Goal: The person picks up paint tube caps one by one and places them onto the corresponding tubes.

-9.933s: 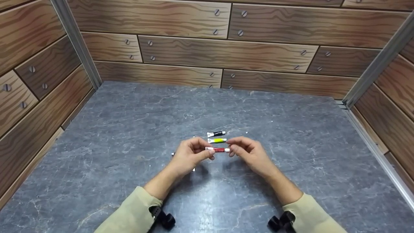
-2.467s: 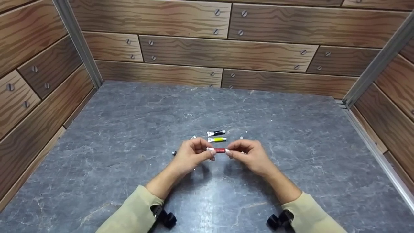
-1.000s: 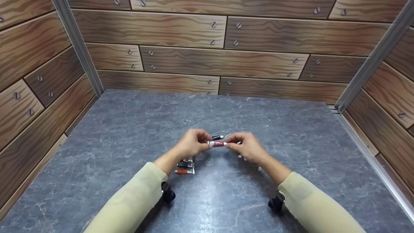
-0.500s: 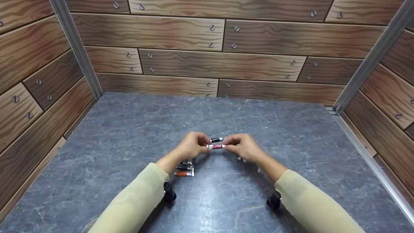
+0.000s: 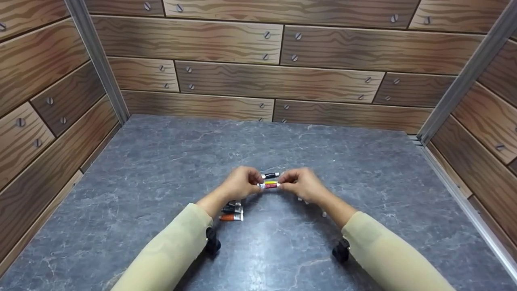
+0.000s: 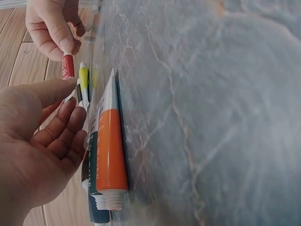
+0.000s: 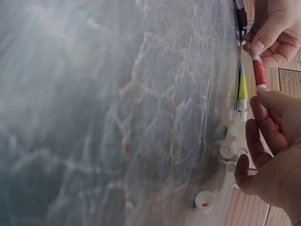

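1. The grip of the left hand (image 5: 240,182) is clamped, with thumb and finger, on one end of the red tube (image 5: 271,186).
2. The grip of the right hand (image 5: 303,184) is also together: it pinches the other, white end.
3. The red tube is held between both hands, above the desk (image 5: 282,250).
4. On the desk lie the yellow tube (image 7: 242,89), near it, and the orange tube (image 6: 111,150).

Plank-patterned walls (image 5: 226,76), metal corner posts (image 5: 98,60), grey veined tabletop (image 5: 185,141) with pale glare (image 5: 258,258).
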`<state>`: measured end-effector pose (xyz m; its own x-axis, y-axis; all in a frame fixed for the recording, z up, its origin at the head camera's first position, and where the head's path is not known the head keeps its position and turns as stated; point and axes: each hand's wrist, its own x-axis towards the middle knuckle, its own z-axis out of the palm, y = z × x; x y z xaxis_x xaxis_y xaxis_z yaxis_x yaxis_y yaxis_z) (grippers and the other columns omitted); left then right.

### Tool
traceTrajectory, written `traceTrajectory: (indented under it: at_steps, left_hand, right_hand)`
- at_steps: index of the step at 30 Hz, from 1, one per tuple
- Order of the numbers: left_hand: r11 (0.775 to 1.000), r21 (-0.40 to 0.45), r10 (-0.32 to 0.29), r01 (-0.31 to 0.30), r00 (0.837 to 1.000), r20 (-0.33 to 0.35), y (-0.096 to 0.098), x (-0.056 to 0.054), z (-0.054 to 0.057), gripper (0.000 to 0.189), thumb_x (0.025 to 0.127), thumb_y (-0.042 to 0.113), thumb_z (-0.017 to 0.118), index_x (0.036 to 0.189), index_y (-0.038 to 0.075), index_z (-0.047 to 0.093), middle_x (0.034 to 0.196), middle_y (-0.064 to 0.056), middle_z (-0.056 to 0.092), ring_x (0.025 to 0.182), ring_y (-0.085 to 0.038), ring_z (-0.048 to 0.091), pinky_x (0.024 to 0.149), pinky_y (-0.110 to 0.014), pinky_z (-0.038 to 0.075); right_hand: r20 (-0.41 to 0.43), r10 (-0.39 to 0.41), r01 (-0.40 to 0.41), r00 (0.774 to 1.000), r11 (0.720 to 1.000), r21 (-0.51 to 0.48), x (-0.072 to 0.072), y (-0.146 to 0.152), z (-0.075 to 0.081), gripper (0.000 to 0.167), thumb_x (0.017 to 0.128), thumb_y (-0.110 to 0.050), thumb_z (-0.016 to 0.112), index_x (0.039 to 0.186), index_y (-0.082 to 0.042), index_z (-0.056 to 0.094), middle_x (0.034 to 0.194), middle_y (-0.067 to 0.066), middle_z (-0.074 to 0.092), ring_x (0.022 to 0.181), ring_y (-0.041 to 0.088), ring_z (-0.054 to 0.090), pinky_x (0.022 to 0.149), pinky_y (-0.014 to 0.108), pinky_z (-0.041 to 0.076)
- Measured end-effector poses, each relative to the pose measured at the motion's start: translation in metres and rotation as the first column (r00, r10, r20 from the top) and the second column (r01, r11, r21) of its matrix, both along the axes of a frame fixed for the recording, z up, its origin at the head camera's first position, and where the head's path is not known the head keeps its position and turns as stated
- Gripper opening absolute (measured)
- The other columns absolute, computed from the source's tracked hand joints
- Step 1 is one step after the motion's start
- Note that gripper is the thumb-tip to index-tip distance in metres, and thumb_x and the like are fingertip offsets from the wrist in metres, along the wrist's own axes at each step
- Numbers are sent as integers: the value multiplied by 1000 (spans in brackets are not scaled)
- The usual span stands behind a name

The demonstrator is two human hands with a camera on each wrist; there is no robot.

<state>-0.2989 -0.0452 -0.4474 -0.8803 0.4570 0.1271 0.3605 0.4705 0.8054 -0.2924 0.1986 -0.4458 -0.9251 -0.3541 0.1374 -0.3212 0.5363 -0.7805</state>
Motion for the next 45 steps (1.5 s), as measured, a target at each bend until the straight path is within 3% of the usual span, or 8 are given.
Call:
traceTrajectory:
  at_steps: [4,14,27,34,40,42,45]
  left_hand:
    - [1000,-10,2,-1,1000,7,1,0,-1,11,86,0,83,93,-2,74,75,7,64,69,-6,57,67,-21,48]
    - [996,-89,-4,0,999,-49,2,-1,-3,11,85,1,83,93,1,76,77,3,69,70,-6,57,71,-26,53]
    - [985,-170,-7,-11,995,-102,5,0,-4,10,85,2,83,91,4,76,78,1,71,71,-5,56,72,-27,54]
    - [990,-140,5,-20,994,-109,2,-1,-3,10,84,1,82,92,3,76,80,0,72,73,-6,59,74,-27,55]
    - [998,-60,28,-34,995,-95,-10,-1,5,12,87,-1,78,99,-2,77,85,-5,75,78,-12,66,77,-32,58]
    - [998,-38,39,-43,995,-94,-17,-1,8,13,88,0,78,101,-2,77,88,-5,76,82,-14,68,81,-33,59]
    - [998,-10,61,-62,994,-86,-28,-2,13,15,89,0,78,104,-3,77,92,-6,76,87,-18,70,85,-36,58]
  right_hand:
    - [-7,11,-11,1000,1000,-4,0,1,-2,8,89,0,80,96,-3,81,94,7,78,78,12,63,66,21,50]
    - [-73,45,-41,996,998,55,-1,0,-8,4,88,-4,83,90,-5,80,92,3,78,82,11,64,75,24,51]
    - [-86,29,-18,996,992,124,1,-1,-9,4,87,-6,84,90,-8,81,87,-2,77,81,10,63,78,31,51]
    - [-90,20,-11,996,994,107,1,1,-8,6,87,-5,84,92,-7,82,90,0,78,83,11,64,79,30,52]
    - [-45,-12,13,999,999,31,2,8,-1,9,90,-6,83,99,-5,82,94,4,78,78,13,63,66,22,50]
    - [-52,-20,22,998,999,28,3,12,3,11,90,-7,82,101,-5,82,96,3,78,81,15,65,68,24,51]
    - [-86,-13,15,996,1000,26,3,19,6,15,91,-8,81,105,-4,82,99,3,79,92,16,67,84,35,52]
